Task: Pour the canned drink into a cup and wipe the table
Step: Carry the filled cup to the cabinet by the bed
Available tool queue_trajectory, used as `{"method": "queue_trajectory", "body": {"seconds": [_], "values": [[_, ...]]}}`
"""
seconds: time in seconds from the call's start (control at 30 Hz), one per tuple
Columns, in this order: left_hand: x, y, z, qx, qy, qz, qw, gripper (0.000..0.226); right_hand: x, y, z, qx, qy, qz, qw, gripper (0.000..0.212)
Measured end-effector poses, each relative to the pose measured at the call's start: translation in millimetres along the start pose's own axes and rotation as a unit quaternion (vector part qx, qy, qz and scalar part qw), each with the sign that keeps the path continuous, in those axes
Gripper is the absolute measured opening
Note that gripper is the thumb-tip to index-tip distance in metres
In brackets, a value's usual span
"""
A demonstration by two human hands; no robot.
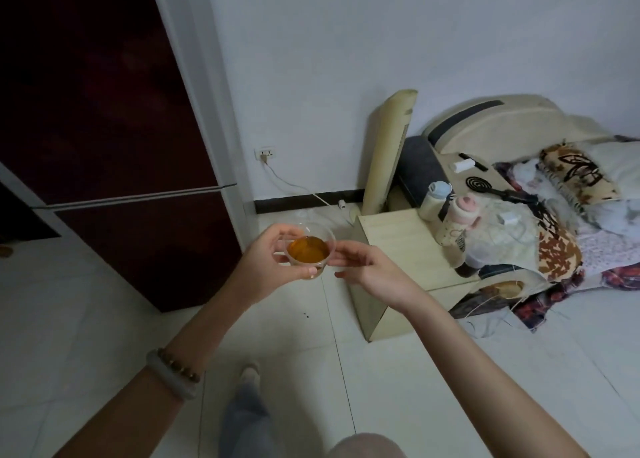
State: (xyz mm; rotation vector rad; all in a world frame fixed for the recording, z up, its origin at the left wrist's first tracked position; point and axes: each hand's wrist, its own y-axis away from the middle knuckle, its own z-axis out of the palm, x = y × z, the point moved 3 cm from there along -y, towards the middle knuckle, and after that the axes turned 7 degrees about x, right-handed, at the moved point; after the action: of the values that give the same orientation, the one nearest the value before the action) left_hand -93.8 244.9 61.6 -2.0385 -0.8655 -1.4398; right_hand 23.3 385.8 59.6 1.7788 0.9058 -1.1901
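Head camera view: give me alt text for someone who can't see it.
A person's left hand grips a clear cup of amber drink above a pale tiled floor, while the right hand touches its side with straight fingers. Behind stand a low bedside cabinet holding bottles and a cluttered bed.

Nothing written can be read here: no text, brand, number or sign. The nearest thing to lettering is dark print low on the pink-capped bottle, which stands on the bench to the right of the right hand and beyond it. The print is too small and blurred to make out.
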Motion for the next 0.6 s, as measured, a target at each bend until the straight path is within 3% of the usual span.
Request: {"method": "queue_trajectory", "body": {"seconds": [0.33, 0.6], "values": [[-7.6, -197.1, -30.9, -0.127, -0.006, 0.057, 0.99, 0.06, -42.9, -132.5, -10.0, 0.154, -0.072, 0.005, 0.985, 0.06], [-6.5, -295.6, 9.9, -0.254, 0.005, 0.104, 0.962, 0.06, -41.1, -178.8, -41.5, 0.265, -0.082, 0.052, 0.959, 0.06]]}}
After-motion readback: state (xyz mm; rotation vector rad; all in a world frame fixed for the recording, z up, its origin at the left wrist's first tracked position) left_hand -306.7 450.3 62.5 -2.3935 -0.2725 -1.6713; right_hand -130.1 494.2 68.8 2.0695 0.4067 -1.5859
